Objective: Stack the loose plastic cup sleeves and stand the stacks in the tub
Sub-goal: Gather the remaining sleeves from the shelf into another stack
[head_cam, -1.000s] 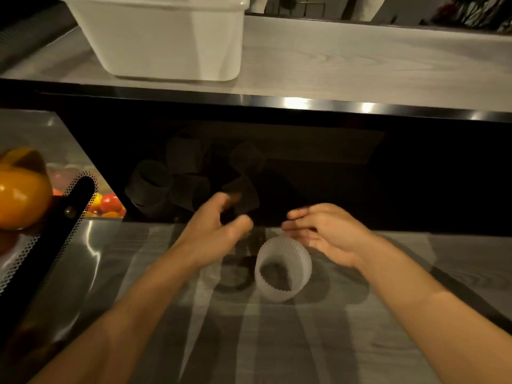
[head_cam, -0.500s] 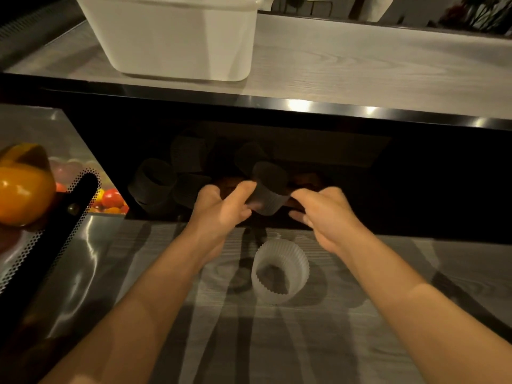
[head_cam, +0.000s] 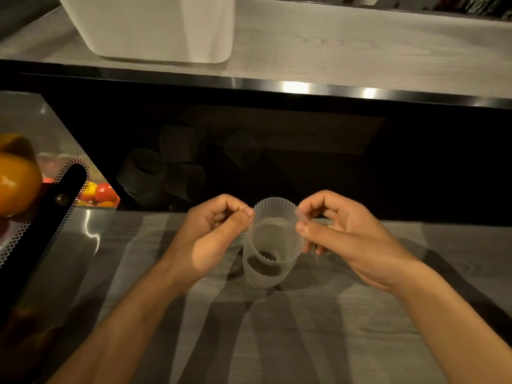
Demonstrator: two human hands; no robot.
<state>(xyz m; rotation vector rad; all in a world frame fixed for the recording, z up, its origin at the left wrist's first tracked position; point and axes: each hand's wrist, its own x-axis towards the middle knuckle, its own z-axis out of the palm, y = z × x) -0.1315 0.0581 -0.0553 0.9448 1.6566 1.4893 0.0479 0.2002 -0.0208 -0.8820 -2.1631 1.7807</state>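
Upper cup sleeve (head_cam: 274, 210) and lower cup sleeve (head_cam: 263, 281) both show translucent milky white with fine vertical ribbing; tub (head_cam: 155, 26) plain white; surface (head_cam: 304, 342) pale grey wood grain; big fruit (head_cam: 16, 184) orange; small round fruits (head_cam: 104, 191) red and yellow; mesh strip (head_cam: 12, 245) silver, hole-dotted, around a black band.

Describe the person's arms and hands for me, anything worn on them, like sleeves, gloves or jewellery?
Two bare hands, nothing robotic. The left hand and right hand wear no gloves, and no rings show. The left forearm and right forearm are uncovered to the picture's lower edge: no sleeves, watch or bracelet in view.
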